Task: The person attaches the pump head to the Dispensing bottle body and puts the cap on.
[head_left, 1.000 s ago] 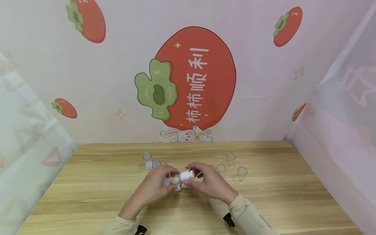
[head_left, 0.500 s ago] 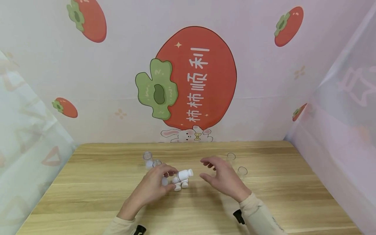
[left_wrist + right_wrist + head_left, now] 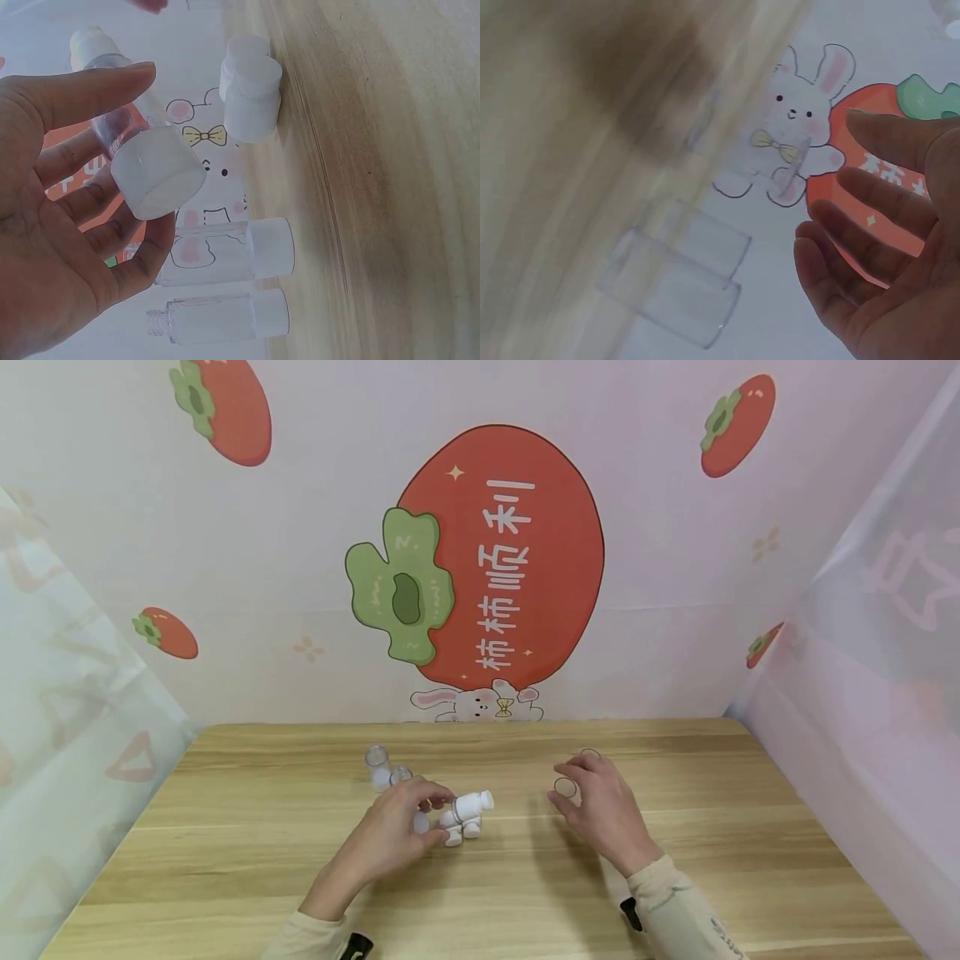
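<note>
Held in my left hand (image 3: 390, 831) is a small bottle (image 3: 468, 808), tilted, with a white pump top, a clear middle and a white base (image 3: 157, 172) toward the left wrist camera. My thumb lies along one side and the fingers curl round the other. My right hand (image 3: 603, 806) has its thumb and fingers spread, holding nothing. It is by a clear cylindrical cap (image 3: 565, 787), whose dark rim shows between thumb and forefinger in the head view. In the right wrist view that clear cap (image 3: 750, 165) stands apart from the fingertips.
Below the held bottle stand white pump tops (image 3: 251, 105) on the wooden table (image 3: 300, 877). Two clear bottles with white bases (image 3: 271, 247) stand beyond my left hand. More clear caps (image 3: 675, 289) stand near my right hand. A printed backdrop (image 3: 660, 677) rises behind the table.
My right hand has let go of the bottle's white top and moved right to the clear caps, its fingers spread. The left hand keeps the bottle in nearly the same place.
</note>
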{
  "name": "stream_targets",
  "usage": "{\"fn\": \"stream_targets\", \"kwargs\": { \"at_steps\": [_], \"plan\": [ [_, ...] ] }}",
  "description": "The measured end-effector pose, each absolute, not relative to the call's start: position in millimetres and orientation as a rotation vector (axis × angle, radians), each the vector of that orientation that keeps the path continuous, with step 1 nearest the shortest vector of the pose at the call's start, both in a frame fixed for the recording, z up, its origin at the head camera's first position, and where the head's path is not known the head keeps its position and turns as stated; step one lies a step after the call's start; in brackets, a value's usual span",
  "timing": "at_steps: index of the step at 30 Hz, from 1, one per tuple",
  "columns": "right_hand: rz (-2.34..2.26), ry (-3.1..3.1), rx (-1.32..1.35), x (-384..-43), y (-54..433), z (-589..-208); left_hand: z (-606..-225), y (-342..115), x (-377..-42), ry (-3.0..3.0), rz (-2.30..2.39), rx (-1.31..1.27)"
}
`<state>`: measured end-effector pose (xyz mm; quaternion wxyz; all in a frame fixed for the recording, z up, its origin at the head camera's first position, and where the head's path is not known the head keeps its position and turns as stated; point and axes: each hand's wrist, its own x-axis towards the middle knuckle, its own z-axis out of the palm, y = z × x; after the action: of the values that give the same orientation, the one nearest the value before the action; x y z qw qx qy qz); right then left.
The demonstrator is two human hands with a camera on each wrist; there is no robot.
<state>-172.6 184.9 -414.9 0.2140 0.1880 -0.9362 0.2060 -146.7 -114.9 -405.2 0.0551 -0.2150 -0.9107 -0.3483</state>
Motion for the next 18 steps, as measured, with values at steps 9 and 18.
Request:
{"fn": "stream_targets", "kwargs": {
  "at_steps": [9, 18],
  "plan": [
    [0.544, -2.663, 0.494, -174, 190, -427, -405, -116, -146, -2.766, -1.055, -0.641],
    [0.617, -2.642, 0.475, -175, 190, -430, -406, -117, -146, -2.763, -1.056, -0.659]
  ]
}}
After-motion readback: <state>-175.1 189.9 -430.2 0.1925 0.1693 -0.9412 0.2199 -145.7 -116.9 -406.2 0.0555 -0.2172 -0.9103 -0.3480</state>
